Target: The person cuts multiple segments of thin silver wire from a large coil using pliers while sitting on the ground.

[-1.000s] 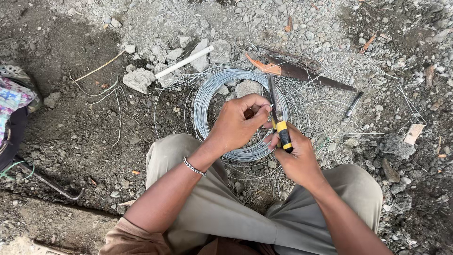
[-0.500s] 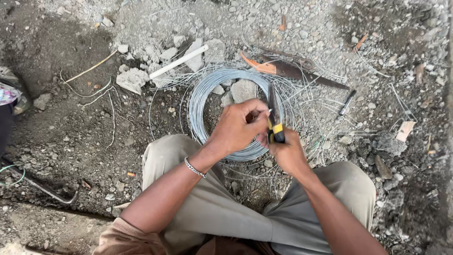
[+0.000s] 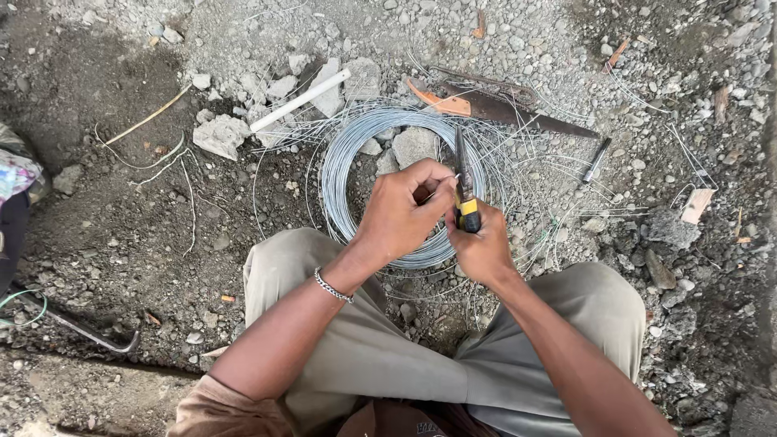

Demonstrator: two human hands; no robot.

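Squatting over rubble ground, we've got both hands working just above the near rim of the wire coil (image 3: 356,162).

Right hand (image 3: 483,247): grip fully closed around the yellow-and-black handles of the pliers (image 3: 464,190). Pliers stand nearly upright, nose pointing away from us, over the coil's open centre.

Left hand (image 3: 405,212): fingers curled in, thumb and fingertips pinched on a thin wire strand (image 3: 450,180). The strand is short and pale and runs from the pinch straight to the pliers. Whether the pliers' nose is biting it, we can't tell: too small.

The two hands are touching or just about, left knuckles against the right fist. A metal bracelet (image 3: 333,286) sits on the left wrist.

The coil lies flat on the ground (image 3: 121,235), right beneath both grips, between our knees and a handsaw (image 3: 502,107) with an orange handle. Grey stones (image 3: 414,146) sit inside the ring. Loose strands spread out around the coil, mostly to the right.

Also nearby: a white pipe piece (image 3: 299,100) up left of the coil, a broken concrete chunk (image 3: 220,135) beside it, and a small dark marker-like tool (image 3: 596,159) right of the saw tip.
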